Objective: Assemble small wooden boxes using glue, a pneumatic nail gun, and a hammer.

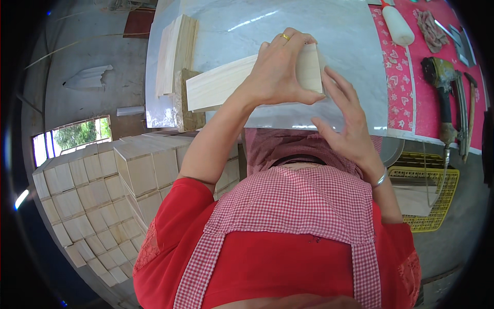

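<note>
A long, pale wooden box [221, 80] lies across the near part of the work table, its right end face turned partly up. My left hand [278, 69], with a ring on one finger, grips it near that end, fingers over the far side and thumb on the near side. Just off the right end is my right hand [347, 113], thumb and fingers apart; its fingertips come close to the box, and I cannot tell whether they touch. Beside the box's left end stands a rough wooden block [188, 110] at the table edge, with pale boards [172, 56] behind it.
The table has a grey sheet [309, 15] over it. On the pink patterned cloth [399, 82] at right lie a nail gun [442, 87], a hammer [471, 113], a white bottle [399, 33] and a rag [431, 31]. Stacked wooden boxes [77, 190] stand lower left, a yellow crate [437, 221] lower right.
</note>
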Demonstrator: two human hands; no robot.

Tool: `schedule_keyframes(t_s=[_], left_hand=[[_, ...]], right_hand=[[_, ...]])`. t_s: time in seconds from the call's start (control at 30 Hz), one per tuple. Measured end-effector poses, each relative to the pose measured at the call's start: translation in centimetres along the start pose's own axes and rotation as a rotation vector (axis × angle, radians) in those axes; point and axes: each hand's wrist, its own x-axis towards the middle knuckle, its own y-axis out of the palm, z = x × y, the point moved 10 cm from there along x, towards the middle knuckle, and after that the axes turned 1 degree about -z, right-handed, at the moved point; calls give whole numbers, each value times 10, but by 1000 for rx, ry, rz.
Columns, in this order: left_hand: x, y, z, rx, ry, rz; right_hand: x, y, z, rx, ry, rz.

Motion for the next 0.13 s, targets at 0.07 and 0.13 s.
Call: schedule_keyframes(t_s=[0.07,0.13], left_hand=[[0,1,0,3,5,-4],[1,1,-1,5,11,-7]], right_hand=[[-11,1,1,84,41,-7],[-17,3,2,51,27,6]])
